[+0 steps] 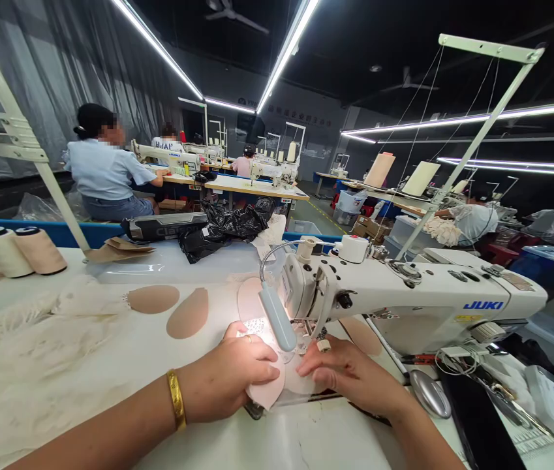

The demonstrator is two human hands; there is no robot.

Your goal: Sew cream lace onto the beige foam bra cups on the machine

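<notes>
My left hand, with a gold bracelet and a ring, grips a pale pink fabric piece at its left side, thumb over the top. From the right, my right hand presses curved fingers together on the fabric close to the needle area. A white Juki sewing machine stands over the work, and its grey lamp lights the cloth and hides part of it. Between my hands the fabric looks pale and partly lacy. Two teardrop-shaped beige pieces, a left one and a right one, lie left of the machine.
Sheer cream fabric is heaped on the left, below thread cones. Black plastic lies behind the machine. A silver mouse-shaped object and a black phone-like slab sit at right. A co-worker sits farther back.
</notes>
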